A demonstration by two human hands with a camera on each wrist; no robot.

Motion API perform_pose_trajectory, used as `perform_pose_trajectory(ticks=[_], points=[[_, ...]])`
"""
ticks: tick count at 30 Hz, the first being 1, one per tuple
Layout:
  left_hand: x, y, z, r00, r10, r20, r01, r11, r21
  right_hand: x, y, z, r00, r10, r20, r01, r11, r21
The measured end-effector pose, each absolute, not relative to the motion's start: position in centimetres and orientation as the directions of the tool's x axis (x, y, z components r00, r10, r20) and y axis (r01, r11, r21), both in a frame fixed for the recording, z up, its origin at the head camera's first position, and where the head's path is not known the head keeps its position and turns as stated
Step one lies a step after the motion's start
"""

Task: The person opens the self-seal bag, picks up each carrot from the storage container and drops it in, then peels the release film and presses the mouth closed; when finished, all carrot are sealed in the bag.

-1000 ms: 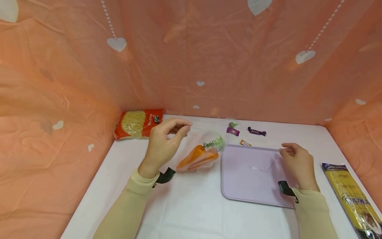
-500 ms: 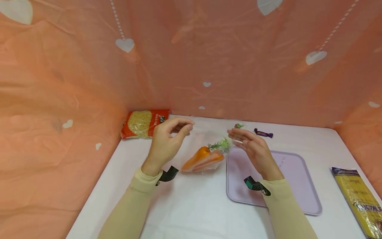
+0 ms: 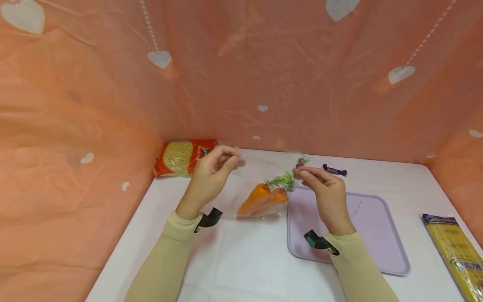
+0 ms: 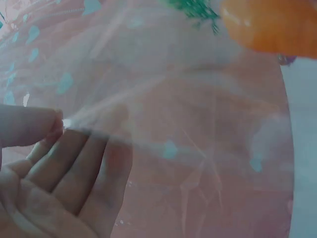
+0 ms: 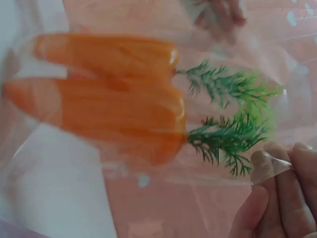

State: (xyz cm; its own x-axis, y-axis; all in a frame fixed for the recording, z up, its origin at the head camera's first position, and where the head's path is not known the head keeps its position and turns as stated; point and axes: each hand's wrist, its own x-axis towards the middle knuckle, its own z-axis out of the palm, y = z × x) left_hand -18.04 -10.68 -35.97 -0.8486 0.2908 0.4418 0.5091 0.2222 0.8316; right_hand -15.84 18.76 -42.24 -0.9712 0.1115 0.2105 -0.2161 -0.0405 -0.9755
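Observation:
A clear plastic bag [image 4: 223, 114] hangs between my two hands, with two carrots [image 5: 119, 109] inside it. Their green leafy tops [image 3: 281, 181] point up and to the right in the head view. My left hand [image 3: 211, 178] pinches the bag's upper left edge between thumb and fingertips. At the opposite edge, near the leaves, my right hand [image 3: 328, 193] pinches the film in its fingertips. Below the right hand lies a lilac tray [image 3: 371, 235], partly covered by that arm.
A red bag of pasta [image 3: 179, 157] lies at the back left. A purple-wrapped candy [image 3: 335, 170] and a small green-topped item [image 3: 303, 160] lie at the back. A long yellow packet [image 3: 449, 247] rests at the right edge.
My right hand has moved left from over the tray's far right corner to the bag and now pinches its edge. The left hand has kept its hold, and the carrots have shifted slightly right.

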Motion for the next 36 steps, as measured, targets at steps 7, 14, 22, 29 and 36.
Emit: perform_pose_trajectory(ticks=[7, 14, 22, 29, 36], points=[[-18.6, -11.4, -35.8, -0.898, 0.348, 0.269, 0.360, 0.229, 0.904, -15.5, 18.6, -41.5, -0.962, 0.118, 0.247, -0.254, -0.046, -0.966], [-19.8, -12.6, -37.0, -0.876, 0.339, 0.343, 0.432, 0.235, 0.871, -15.6, 18.6, -40.8, -0.949, 0.099, 0.298, -0.299, 0.005, -0.954], [-20.0, -13.4, -36.6, -0.868, 0.393, 0.304, 0.398, 0.183, 0.899, -15.7, 19.0, -39.9, -0.940, 0.078, 0.333, -0.327, 0.083, -0.942], [-20.2, -14.0, -36.5, -0.856, 0.370, 0.361, 0.461, 0.228, 0.858, -15.6, 18.8, -40.1, -0.930, 0.052, 0.365, -0.362, 0.054, -0.930], [-20.2, -14.4, -36.6, -0.832, 0.396, 0.389, 0.487, 0.184, 0.854, -15.4, 19.2, -40.2, -0.913, 0.007, 0.408, -0.408, 0.019, -0.913]])
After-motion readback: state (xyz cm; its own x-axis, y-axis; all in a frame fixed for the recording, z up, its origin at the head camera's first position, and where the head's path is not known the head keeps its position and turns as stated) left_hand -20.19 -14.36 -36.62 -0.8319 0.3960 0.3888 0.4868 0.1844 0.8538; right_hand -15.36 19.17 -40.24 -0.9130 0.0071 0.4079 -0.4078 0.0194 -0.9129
